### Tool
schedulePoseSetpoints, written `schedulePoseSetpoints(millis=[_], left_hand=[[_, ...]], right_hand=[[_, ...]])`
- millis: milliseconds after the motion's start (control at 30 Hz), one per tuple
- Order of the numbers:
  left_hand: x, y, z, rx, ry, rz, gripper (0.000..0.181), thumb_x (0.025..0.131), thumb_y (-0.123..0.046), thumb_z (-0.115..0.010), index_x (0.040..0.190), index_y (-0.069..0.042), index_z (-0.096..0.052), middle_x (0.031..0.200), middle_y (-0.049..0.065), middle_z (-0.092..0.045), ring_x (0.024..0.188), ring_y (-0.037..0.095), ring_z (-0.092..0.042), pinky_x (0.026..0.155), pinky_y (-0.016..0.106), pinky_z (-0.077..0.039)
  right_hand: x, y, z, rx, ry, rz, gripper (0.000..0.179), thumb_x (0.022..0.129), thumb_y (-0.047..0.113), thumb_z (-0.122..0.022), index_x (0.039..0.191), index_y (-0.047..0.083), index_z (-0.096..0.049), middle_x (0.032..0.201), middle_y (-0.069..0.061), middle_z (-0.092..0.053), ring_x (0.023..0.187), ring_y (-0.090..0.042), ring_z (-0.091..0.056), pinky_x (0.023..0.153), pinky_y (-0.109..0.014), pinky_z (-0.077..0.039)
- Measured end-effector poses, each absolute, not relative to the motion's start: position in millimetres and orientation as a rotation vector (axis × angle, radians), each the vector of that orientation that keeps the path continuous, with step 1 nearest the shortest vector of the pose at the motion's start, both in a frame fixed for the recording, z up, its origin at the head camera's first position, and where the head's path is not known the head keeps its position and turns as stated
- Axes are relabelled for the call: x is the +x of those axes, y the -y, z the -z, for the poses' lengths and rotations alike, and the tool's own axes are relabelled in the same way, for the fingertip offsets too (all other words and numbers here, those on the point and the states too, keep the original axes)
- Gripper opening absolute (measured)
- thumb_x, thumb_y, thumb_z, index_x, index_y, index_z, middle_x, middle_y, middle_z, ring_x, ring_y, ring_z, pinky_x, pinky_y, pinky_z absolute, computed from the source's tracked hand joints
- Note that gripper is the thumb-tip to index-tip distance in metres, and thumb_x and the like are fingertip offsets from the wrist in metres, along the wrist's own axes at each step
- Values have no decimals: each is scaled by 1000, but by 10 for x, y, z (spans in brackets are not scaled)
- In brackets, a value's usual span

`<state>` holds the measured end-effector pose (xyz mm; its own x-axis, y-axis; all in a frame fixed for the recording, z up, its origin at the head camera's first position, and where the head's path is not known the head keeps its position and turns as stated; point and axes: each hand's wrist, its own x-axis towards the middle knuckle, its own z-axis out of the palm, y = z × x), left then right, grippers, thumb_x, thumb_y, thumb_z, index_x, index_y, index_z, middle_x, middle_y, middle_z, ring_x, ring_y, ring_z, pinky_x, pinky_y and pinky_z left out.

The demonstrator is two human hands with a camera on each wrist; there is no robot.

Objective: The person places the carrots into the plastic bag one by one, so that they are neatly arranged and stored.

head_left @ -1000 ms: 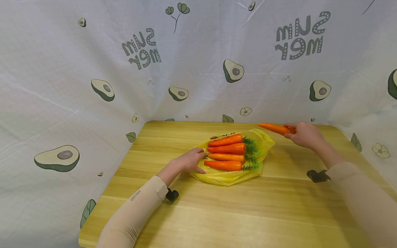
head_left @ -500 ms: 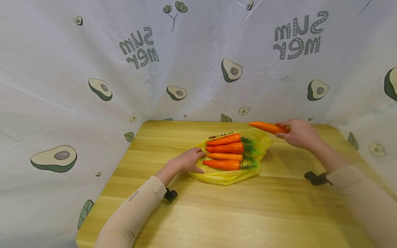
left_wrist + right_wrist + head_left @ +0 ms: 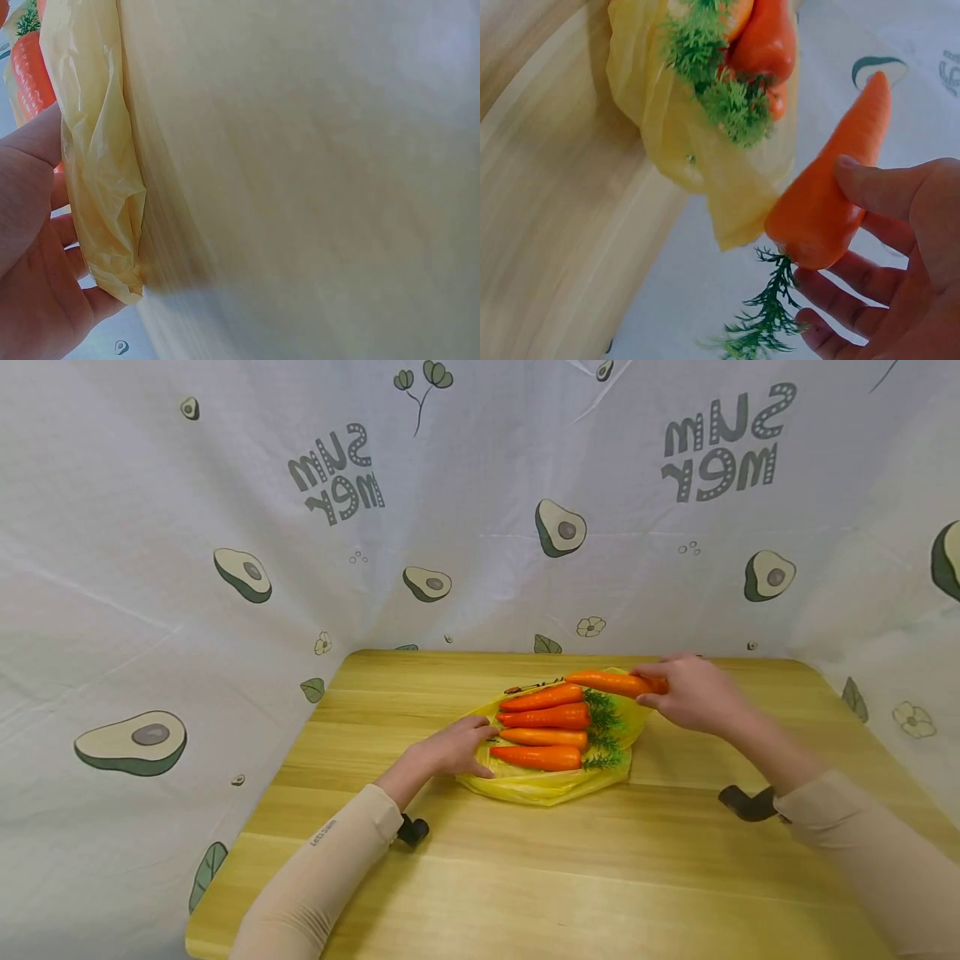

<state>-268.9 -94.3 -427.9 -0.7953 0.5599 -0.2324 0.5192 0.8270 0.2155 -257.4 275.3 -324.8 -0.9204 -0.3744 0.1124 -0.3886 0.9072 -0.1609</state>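
Note:
My right hand [image 3: 693,695] pinches an orange carrot [image 3: 611,682] by its thick end, with the thumb on one side and fingers on the other. The carrot is raised over the far side of a yellow plastic bag [image 3: 551,791], its tip pointing left. Green leaves [image 3: 769,315] hang from its thick end in the right wrist view. Several carrots [image 3: 543,717] lie side by side on the bag, leafy ends to the right. My left hand [image 3: 456,748] rests at the bag's left end with fingers spread, and the bag's edge [image 3: 94,150] partly covers them.
A wooden table [image 3: 525,877] with rounded corners carries the bag. Behind and beside it hangs a white cloth [image 3: 480,485] printed with avocados and lettering. Dark wrist mounts [image 3: 748,803] stick out below both sleeves.
My right hand has moved left with the carrot, from right of the bag to over its far side. The left hand and the lying carrots keep their places.

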Motion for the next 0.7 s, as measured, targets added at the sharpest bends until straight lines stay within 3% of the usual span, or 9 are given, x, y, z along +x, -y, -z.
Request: schedulePoseSetpoints(millis=[233,433,700], left_hand=[[-2691,945,4281,811,-2721,-208,84,87,-52,-75,155,-15,-42,162,12,-33,149,29,-33,121,42,-32],[-2694,945,4283,808,-2723,-187,84,87,-52,-75,155,-15,-42,162,12,-33,149,29,-32,122,42,-31],[-2686,944,4277,809,-2717,-196,84,87,-51,-75,155,-14,-42,162,12,-33,149,29,-32,122,42,-31]], right_hand=[[-2496,-2589,3297,671,2952,-265,45,89,28,-77,130,10,-69,111,-18,-69,84,-28,-60,65,-41,-49],[-2459,-2430,3351,728,2955,-228,43,88,29,-78,128,14,-71,95,-9,-66,71,-21,-52,56,-31,-39],[-2442,-2240,3492,837,2921,-177,43,86,28,-80,126,12,-73,92,-6,-65,72,-19,-52,55,-29,-39]])
